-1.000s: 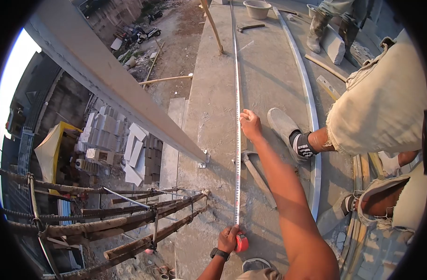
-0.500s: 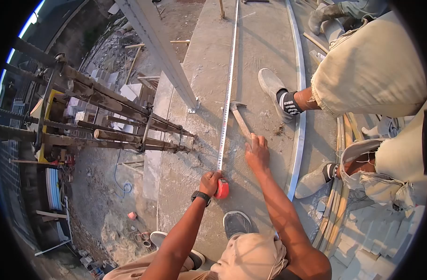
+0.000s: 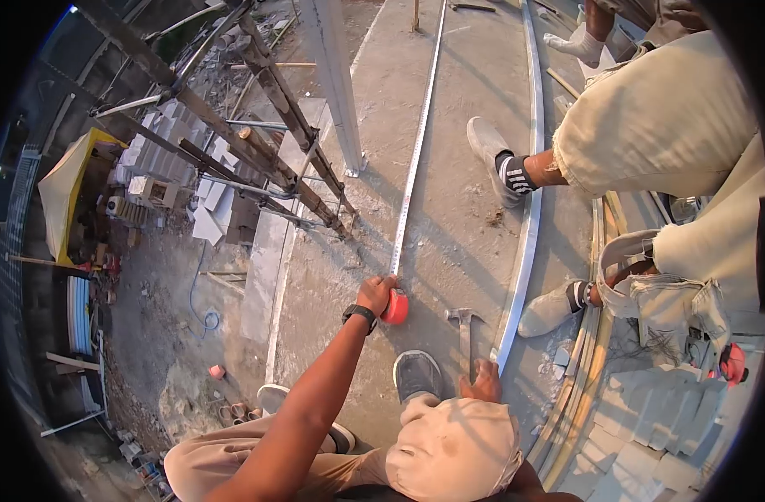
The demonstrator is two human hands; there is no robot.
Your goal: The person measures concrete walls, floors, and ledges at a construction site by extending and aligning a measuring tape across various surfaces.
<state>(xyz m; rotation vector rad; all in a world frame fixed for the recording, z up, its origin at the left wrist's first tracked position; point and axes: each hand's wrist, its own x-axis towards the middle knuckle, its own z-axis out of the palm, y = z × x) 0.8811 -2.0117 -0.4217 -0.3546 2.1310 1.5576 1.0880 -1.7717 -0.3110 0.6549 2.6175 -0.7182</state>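
Several pale blocks (image 3: 161,138) are stacked at left. The left hand (image 3: 372,294) has its fingers closed around a red tape-measure case (image 3: 396,307), its white blade (image 3: 412,174) running out over the concrete slab (image 3: 458,251). Next come a hammer (image 3: 464,336) and, at its handle end, the right hand (image 3: 481,381); whether those fingers grip it, I cannot tell.

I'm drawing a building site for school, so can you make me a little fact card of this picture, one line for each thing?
Left hand: holding a red tape measure
Tape blade: pulled out in a long line over the concrete floor
Right hand: at the handle end of a hammer; exact grip unclear
Left wrist: dark watch
Floor, right of the blade: long pale bar
Person nearby: pale trousers, grey shoe
Beyond the floor's left edge: pale blocks
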